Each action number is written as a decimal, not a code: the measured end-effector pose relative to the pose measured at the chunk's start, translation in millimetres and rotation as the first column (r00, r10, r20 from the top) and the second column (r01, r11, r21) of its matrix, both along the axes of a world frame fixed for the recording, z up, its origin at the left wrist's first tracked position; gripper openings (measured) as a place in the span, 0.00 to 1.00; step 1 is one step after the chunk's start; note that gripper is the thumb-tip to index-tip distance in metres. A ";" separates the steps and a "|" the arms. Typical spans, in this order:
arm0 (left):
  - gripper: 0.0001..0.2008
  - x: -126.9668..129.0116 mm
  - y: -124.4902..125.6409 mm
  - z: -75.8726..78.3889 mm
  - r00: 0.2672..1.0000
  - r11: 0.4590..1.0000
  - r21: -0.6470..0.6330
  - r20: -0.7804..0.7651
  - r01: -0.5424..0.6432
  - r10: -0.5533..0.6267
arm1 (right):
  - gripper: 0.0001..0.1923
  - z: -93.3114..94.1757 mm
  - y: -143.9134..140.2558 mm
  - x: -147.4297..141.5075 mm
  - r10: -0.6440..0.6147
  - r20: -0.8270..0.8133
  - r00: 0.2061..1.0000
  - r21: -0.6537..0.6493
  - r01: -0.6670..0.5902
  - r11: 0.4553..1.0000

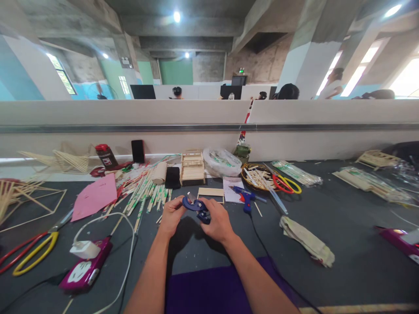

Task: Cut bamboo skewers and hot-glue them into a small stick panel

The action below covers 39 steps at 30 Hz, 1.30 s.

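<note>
In front of me, my right hand [216, 221] is wrapped round a blue hand cutter [194, 204] with a short metal blade showing at its top. My left hand [171, 216] is closed in a pinch against the cutter's head on the left. Whatever lies between the left fingers is hidden. Just beyond the hands stands a small frame of wooden sticks [211, 192]. To its right, a blue glue gun [247, 197] lies by a white paper sheet [229, 183]. A purple mat [204, 290] lies below my forearms.
Bundled sticks [149, 192] and a stick model [192, 168] are at the back. A basket of stick pieces [262, 176] and red-yellow scissors [288, 184] stand right. A glove [307, 242] lies nearer. Left are a power strip [87, 266], its cable and more scissors [36, 253].
</note>
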State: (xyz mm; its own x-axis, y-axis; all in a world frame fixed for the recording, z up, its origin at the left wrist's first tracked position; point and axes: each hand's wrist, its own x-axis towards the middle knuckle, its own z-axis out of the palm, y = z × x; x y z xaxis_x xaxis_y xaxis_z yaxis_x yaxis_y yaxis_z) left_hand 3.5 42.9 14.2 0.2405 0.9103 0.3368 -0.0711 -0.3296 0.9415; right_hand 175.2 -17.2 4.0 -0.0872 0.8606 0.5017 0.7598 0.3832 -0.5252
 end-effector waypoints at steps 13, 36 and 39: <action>0.07 -0.6 -2.7 7.7 0.998 0.998 0.014 -0.005 0.062 -0.062 | 0.32 0.7 -0.2 1.1 0.040 -0.026 0.999 -0.035 -0.041 0.999; 0.11 2.1 3.8 -7.0 0.993 0.985 -0.164 0.100 -0.053 0.070 | 0.26 -11.6 10.4 15.8 -0.231 -0.300 0.926 0.122 0.277 0.953; 0.12 2.2 5.0 -8.6 0.992 0.984 -0.165 0.101 -0.061 0.078 | 0.25 -16.4 17.9 29.0 -0.324 -0.383 0.865 0.099 0.387 0.917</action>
State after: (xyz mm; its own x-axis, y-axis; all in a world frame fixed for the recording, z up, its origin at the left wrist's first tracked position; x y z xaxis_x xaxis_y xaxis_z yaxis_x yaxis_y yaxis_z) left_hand 5.7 47.9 5.6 0.1450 0.9681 0.2045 -0.1563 -0.1817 0.9709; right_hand 204.2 0.6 -12.4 0.4180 0.6995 0.5797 0.6382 0.2280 -0.7353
